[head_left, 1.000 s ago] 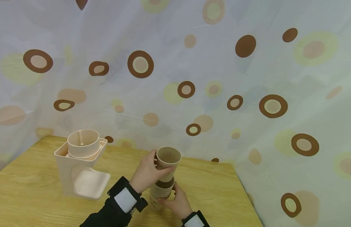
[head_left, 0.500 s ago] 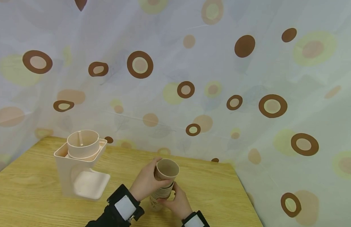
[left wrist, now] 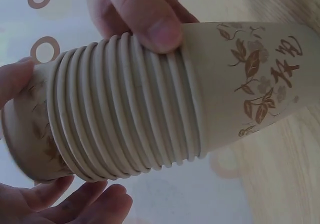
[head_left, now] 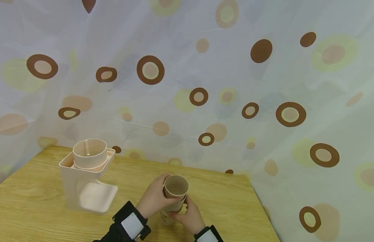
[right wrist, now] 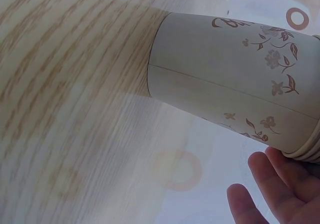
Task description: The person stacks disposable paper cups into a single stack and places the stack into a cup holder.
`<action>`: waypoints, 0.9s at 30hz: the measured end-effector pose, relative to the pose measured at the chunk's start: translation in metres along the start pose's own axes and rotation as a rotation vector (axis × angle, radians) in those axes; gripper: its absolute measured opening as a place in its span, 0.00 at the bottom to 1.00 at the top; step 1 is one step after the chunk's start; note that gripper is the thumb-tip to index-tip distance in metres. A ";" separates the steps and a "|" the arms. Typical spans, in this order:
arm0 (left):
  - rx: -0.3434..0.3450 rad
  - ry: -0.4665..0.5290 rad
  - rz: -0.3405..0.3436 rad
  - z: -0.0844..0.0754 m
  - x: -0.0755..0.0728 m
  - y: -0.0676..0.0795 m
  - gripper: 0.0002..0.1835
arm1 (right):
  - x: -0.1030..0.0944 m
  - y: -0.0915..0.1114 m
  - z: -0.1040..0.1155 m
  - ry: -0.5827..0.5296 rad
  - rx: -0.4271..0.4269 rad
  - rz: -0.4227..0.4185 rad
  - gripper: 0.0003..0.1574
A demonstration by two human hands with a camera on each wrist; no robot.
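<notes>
A paper cup (head_left: 176,187) sits mouth up in the top of a stack of paper cups (left wrist: 240,79), its lower part inside the stack. My left hand (head_left: 152,199) grips this top cup near its rim, thumb on the near side. Lower down, my right hand (head_left: 191,216) holds the stack at its rims, and its thumb presses on them in the left wrist view. Brown leaves and flowers decorate the cups' walls. In the right wrist view the bottom of the stack meets the wooden table, and the fingertips (right wrist: 262,166) of my right hand show beside the rims.
To the left on the wooden table (head_left: 235,201) stands a beige plastic holder (head_left: 66,185) with a round open tube (head_left: 90,156) on top and a flat tray (head_left: 97,196) at its front. A dotted curtain (head_left: 187,50) hangs behind the table.
My left hand has lowered the top cup from above the stack down into it, hiding the gap between them. My right hand has stayed in place on the stack.
</notes>
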State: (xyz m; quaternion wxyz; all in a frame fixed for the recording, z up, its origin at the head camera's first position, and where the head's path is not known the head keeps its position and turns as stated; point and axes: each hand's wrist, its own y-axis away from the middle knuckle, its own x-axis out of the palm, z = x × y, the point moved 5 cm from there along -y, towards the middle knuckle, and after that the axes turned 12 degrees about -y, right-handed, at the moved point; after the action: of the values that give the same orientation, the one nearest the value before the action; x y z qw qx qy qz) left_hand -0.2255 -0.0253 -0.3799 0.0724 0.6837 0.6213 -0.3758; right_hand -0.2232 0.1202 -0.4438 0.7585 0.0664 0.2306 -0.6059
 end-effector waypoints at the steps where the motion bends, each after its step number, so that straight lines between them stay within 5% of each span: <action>1: -0.004 0.001 0.006 0.001 0.001 0.001 0.39 | 0.000 0.000 -0.001 0.003 0.000 -0.001 0.48; 11: -0.065 0.040 0.016 0.006 0.005 0.006 0.43 | 0.000 0.000 -0.003 0.011 -0.003 -0.018 0.48; 27: -0.062 0.038 0.003 0.007 0.007 0.004 0.42 | -0.004 -0.004 0.003 0.006 -0.012 -0.003 0.46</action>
State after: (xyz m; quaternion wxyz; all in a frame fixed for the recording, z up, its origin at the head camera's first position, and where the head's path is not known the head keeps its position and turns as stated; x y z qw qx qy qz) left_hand -0.2253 -0.0247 -0.3904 0.0825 0.6892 0.6327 -0.3434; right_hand -0.2268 0.1219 -0.4386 0.7574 0.0635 0.2365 -0.6053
